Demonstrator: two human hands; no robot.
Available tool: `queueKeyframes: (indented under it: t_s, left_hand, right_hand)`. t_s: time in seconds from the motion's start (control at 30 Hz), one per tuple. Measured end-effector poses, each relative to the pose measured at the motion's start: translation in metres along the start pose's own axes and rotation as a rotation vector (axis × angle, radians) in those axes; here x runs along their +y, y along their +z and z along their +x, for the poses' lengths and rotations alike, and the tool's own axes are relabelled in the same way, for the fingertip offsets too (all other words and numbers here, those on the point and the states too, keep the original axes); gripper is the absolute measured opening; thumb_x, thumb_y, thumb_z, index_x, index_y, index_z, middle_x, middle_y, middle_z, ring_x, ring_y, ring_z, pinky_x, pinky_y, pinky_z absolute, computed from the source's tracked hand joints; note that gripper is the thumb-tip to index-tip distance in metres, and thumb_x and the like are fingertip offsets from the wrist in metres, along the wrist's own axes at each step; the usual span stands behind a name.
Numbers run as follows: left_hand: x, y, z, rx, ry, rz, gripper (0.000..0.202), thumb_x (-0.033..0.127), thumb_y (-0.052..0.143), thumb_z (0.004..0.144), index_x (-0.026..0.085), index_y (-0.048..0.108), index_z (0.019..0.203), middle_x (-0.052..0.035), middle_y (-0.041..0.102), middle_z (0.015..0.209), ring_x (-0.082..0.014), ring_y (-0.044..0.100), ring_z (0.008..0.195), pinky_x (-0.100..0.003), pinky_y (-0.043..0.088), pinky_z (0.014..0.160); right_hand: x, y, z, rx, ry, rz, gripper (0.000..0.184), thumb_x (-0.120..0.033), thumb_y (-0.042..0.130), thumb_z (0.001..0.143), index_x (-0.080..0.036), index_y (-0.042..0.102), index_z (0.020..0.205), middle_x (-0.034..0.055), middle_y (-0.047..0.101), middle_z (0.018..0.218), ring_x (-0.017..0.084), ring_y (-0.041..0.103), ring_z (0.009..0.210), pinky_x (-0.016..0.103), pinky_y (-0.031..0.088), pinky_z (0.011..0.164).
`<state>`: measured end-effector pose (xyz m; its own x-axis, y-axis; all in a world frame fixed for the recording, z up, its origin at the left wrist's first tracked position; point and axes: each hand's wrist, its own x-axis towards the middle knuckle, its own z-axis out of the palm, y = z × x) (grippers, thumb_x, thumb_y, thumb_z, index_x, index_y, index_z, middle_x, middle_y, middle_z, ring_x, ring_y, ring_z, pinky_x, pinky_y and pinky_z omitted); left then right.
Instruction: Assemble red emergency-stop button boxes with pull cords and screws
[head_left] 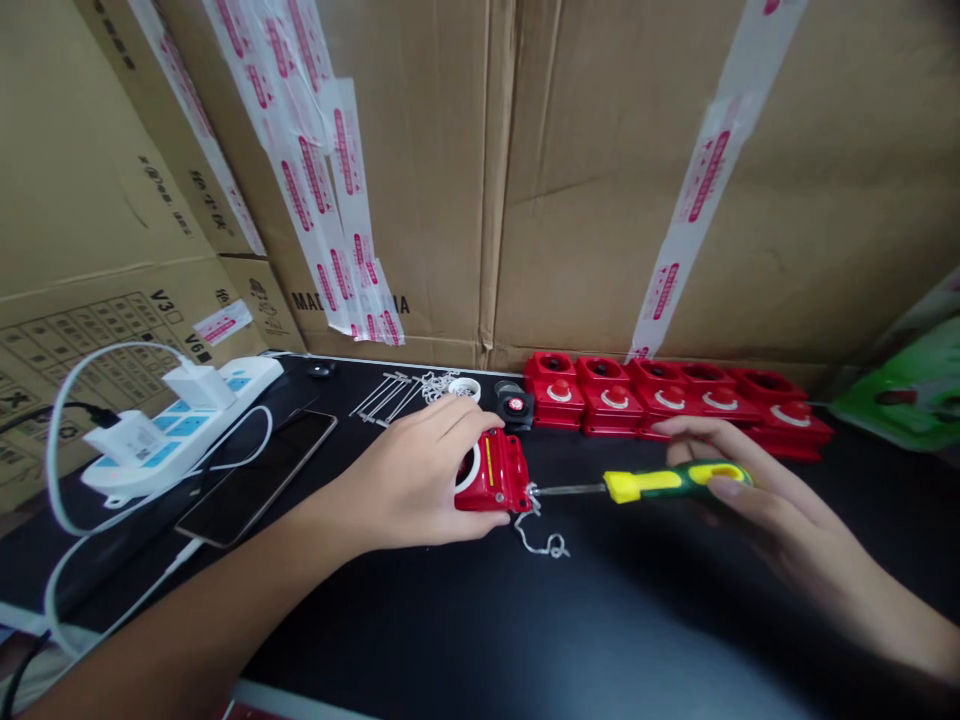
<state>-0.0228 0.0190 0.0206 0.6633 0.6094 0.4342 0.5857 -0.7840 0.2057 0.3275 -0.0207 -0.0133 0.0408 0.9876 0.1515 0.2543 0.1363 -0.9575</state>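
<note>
My left hand point(420, 475) grips a small red housing point(504, 470) with a white ring on its face and a yellow strip along its side. A thin silver chain point(536, 545) trails from the housing's right end onto the black table. My right hand point(772, 500) has its thumb and fingers around the handle of a yellow and green screwdriver point(667, 482). The screwdriver lies level, its shaft pointing left. Its tip meets the right end of the housing, where the chain is attached; the exact contact is too small to make out.
Several similar red housings point(667, 400) stand in a row at the back right. Behind my left hand lie metal rods point(382, 395), chains and a black piece point(515, 405). A phone point(259, 480) and a power strip point(180, 430) with cables are at left. Cardboard point(427, 180) walls the back.
</note>
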Motion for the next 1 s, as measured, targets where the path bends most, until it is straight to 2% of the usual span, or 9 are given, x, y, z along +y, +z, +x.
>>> queueKeyframes:
  t_s: [0.13,0.23,0.33,0.4,0.6,0.73,0.83,0.9,1.0]
  left_hand:
    - [-0.001,0.0,-0.001,0.001,-0.005,-0.002,0.067,0.038,0.091,0.077,0.017,0.06,0.132,-0.0137,0.069,0.124,-0.0336,0.066,0.122,-0.047,0.055,0.105]
    - [-0.002,0.002,-0.002,0.004,-0.01,0.009,0.067,0.039,0.09,0.078,0.017,0.059,0.133,-0.0136,0.068,0.125,-0.0337,0.066,0.121,-0.047,0.056,0.104]
    - [-0.003,0.004,-0.001,0.015,-0.008,0.033,0.064,0.04,0.089,0.079,0.016,0.06,0.131,-0.0135,0.069,0.123,-0.0333,0.067,0.117,-0.047,0.057,0.1]
    - [-0.003,0.005,0.0,0.024,-0.003,0.045,0.062,0.039,0.089,0.079,0.017,0.06,0.129,-0.0131,0.069,0.123,-0.033,0.067,0.116,-0.046,0.057,0.099]
    - [-0.001,0.004,0.001,0.012,-0.014,0.057,0.065,0.039,0.091,0.077,0.017,0.06,0.13,-0.012,0.07,0.121,-0.0327,0.069,0.114,-0.046,0.058,0.097]
    - [-0.001,0.004,0.0,0.023,-0.001,0.06,0.068,0.04,0.091,0.077,0.016,0.06,0.132,-0.0127,0.07,0.124,-0.033,0.068,0.117,-0.047,0.057,0.101]
    - [0.0,0.004,-0.001,0.027,-0.002,0.054,0.068,0.04,0.092,0.076,0.015,0.061,0.131,-0.0129,0.069,0.124,-0.0332,0.068,0.118,-0.047,0.058,0.101]
    - [0.0,0.004,-0.001,0.024,-0.003,0.048,0.067,0.04,0.092,0.076,0.015,0.061,0.131,-0.0129,0.069,0.123,-0.0332,0.068,0.117,-0.046,0.058,0.1]
    - [0.0,0.004,-0.001,0.027,0.001,0.041,0.065,0.04,0.091,0.077,0.016,0.061,0.13,-0.0126,0.07,0.122,-0.033,0.068,0.116,-0.046,0.058,0.099]
  right_hand:
    - [0.002,-0.002,0.001,-0.065,0.003,0.047,0.044,-0.056,0.075,0.084,-0.038,0.072,0.125,0.0036,0.063,0.11,0.02,0.058,0.081,0.026,0.053,0.063]
    - [-0.001,0.0,-0.001,-0.066,0.107,0.079,0.046,-0.067,0.062,0.093,-0.037,0.069,0.126,0.0035,0.061,0.101,0.017,0.054,0.068,0.026,0.048,0.053]
    - [-0.006,0.003,-0.003,-0.046,0.216,-0.042,0.051,-0.076,0.052,0.097,-0.035,0.069,0.123,0.0023,0.058,0.093,0.016,0.051,0.066,0.025,0.048,0.055]
    - [-0.01,0.004,-0.003,-0.057,0.195,-0.12,0.051,-0.076,0.056,0.096,-0.033,0.069,0.12,0.0026,0.059,0.095,0.016,0.052,0.071,0.025,0.048,0.058]
    - [-0.008,0.004,0.0,-0.067,-0.02,-0.039,0.04,-0.058,0.067,0.096,-0.031,0.066,0.126,0.0005,0.054,0.09,0.016,0.048,0.068,0.027,0.046,0.059]
    - [-0.004,0.002,0.0,-0.11,-0.009,0.086,0.037,-0.043,0.068,0.094,-0.034,0.066,0.13,0.0019,0.056,0.107,0.017,0.055,0.077,0.028,0.049,0.066]
    - [-0.001,0.001,0.0,-0.148,0.003,0.137,0.047,-0.031,0.066,0.088,-0.036,0.063,0.134,0.0015,0.055,0.114,0.018,0.058,0.084,0.028,0.051,0.071]
    - [-0.001,0.001,-0.001,-0.17,-0.007,0.147,0.047,-0.036,0.064,0.089,-0.034,0.06,0.136,0.0034,0.058,0.117,0.019,0.06,0.084,0.03,0.051,0.07]
    - [-0.004,0.003,-0.001,-0.136,0.099,0.091,0.048,-0.062,0.051,0.1,-0.03,0.058,0.136,0.0044,0.061,0.096,0.019,0.055,0.066,0.03,0.043,0.054]
